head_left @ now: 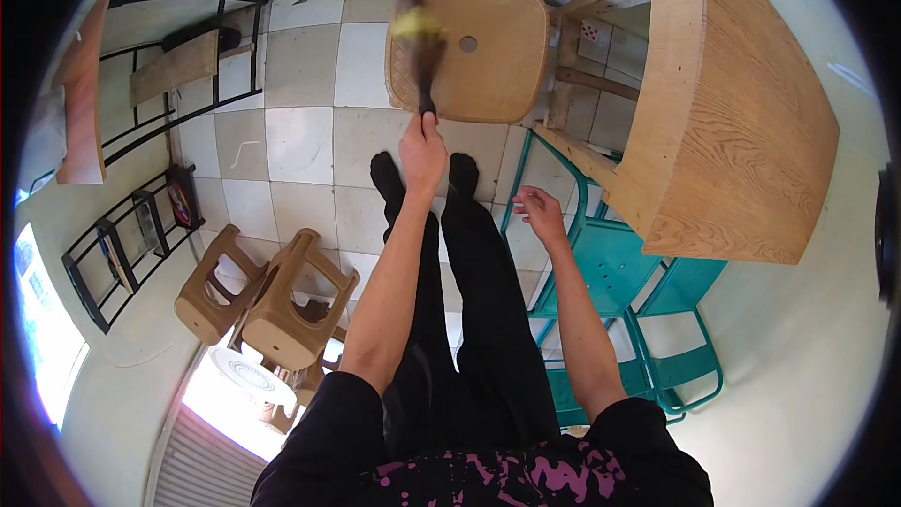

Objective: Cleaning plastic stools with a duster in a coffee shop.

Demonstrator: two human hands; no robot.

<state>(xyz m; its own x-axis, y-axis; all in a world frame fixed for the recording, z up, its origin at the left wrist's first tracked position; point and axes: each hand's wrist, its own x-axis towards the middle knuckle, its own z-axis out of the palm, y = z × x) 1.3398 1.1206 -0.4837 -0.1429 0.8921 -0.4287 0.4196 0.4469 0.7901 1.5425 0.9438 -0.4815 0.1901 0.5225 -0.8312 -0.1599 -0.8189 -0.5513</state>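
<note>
My left hand [424, 155] grips the narrow dark end of a long brush or duster [425, 60]. The duster has dark, yellow and pink sections and is blurred, so its exact kind is hard to tell. It reaches away from me over the left part of a tan plastic table or stool top [500, 49] with a round hole in it. Whether it touches the top cannot be told. My right hand [540, 211] hangs in the air with fingers loosely bent and nothing in it, near the teal metal chair frame [583, 190].
A wooden desk [746, 148] stands at the right, with teal metal chairs [612, 260] below it. Brown plastic stools [288, 310] stand at the lower left. Black metal racks [141, 215] line the left wall. My feet are on the tiled floor [299, 144].
</note>
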